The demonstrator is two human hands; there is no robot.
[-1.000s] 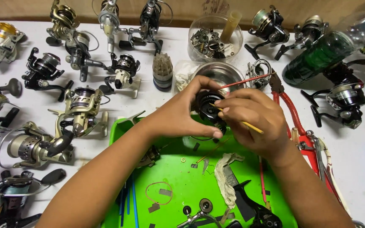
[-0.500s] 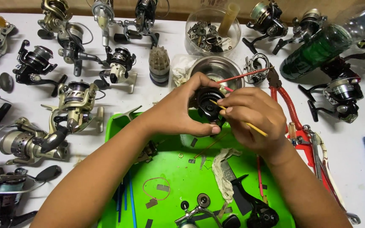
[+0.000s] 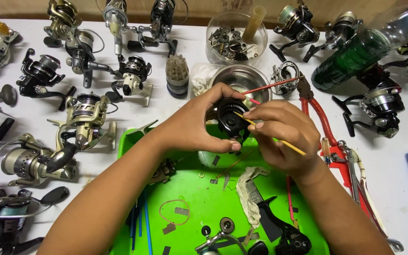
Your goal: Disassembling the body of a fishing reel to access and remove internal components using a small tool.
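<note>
While we look down through the head camera, our only view, our left hand [image 3: 197, 125] cups a black reel part [image 3: 230, 118] above the far edge of a green tray [image 3: 204, 208], its fingers wrapped closely around the part. Our right hand [image 3: 284, 134] pinches a thin yellow stick [image 3: 272, 134] between narrowed fingers, and the stick's tip rests on the face of the black part. We judge this to be close work on the part's inside, cleaning or greasing perhaps; which one we cannot tell. Any further stroke would call for a steady left grip and small, light movements of the stick. On the tray lie a crumpled rag [image 3: 249, 189], small washers and a dismantled black reel body [image 3: 284, 236]. Just beyond our hands stands a steel bowl [image 3: 239, 78], with red-handled pliers [image 3: 319, 120] to its right. Many fishing reels [image 3: 88, 118] crowd the white worktop [image 3: 393, 165] to the left and along the far side.
</note>
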